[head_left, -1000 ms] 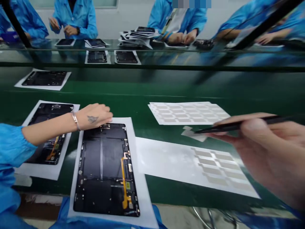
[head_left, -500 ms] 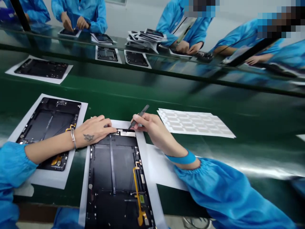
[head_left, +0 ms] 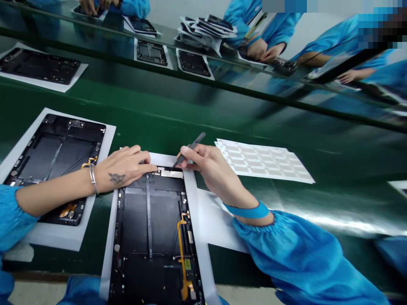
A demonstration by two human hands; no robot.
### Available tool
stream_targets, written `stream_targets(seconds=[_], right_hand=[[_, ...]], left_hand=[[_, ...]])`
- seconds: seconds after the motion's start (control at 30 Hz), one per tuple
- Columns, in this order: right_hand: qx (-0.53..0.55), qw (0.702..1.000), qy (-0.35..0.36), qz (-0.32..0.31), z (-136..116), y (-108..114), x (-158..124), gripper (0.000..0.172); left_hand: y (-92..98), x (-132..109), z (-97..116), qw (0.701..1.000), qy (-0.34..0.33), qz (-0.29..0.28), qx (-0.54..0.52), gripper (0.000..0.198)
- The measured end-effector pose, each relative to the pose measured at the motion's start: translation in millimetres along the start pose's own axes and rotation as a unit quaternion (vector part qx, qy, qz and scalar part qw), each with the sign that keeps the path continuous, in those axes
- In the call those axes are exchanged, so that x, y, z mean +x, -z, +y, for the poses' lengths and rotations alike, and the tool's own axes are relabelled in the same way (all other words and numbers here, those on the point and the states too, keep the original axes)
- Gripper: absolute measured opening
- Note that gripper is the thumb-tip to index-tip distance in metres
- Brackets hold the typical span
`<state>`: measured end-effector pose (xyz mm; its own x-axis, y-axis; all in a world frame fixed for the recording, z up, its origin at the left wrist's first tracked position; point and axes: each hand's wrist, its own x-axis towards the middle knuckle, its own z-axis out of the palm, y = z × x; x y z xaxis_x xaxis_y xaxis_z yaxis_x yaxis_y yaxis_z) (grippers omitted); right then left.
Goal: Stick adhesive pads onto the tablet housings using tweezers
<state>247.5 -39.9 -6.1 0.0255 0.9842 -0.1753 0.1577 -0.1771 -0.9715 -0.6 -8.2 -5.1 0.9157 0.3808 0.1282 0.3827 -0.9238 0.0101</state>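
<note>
A black tablet housing (head_left: 165, 212) lies on a white sheet in front of me, its inside facing up. My right hand (head_left: 210, 163) pinches dark tweezers (head_left: 193, 144), tilted, with their tip at a pale strip (head_left: 173, 173) along the housing's far edge. Whether the tip touches the strip I cannot tell. My left hand (head_left: 127, 167) lies over the far left corner, its index finger stretched toward the strip's left end and the other fingers loosely bent. No object shows in it. An orange flex cable (head_left: 182, 245) runs down the housing's right side.
Left of me, another tablet housing (head_left: 73, 146) lies partly under my forearm. Label sheets (head_left: 263, 161) lie to the right, and a white sheet (head_left: 213, 220) under my right wrist. Beyond a raised glass shelf (head_left: 229, 84), co-workers in blue handle parts near a stack of housings (head_left: 203, 31).
The view has tilted down slightly, so the far shelf and co-workers sit higher in the picture. Both hands remain at the housing's far edge, with the tweezers still at the pale strip.
</note>
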Motion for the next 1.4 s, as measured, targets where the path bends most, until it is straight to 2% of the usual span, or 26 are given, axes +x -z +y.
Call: stream_targets(seconds=[1.4], right_hand=[[-0.043,0.999,0.005,-0.018,-2.8,1.0,0.8,0.051]], left_hand=[[1.0,2.1,3.5,1.000,0.005,-0.016,0.020,0.032]])
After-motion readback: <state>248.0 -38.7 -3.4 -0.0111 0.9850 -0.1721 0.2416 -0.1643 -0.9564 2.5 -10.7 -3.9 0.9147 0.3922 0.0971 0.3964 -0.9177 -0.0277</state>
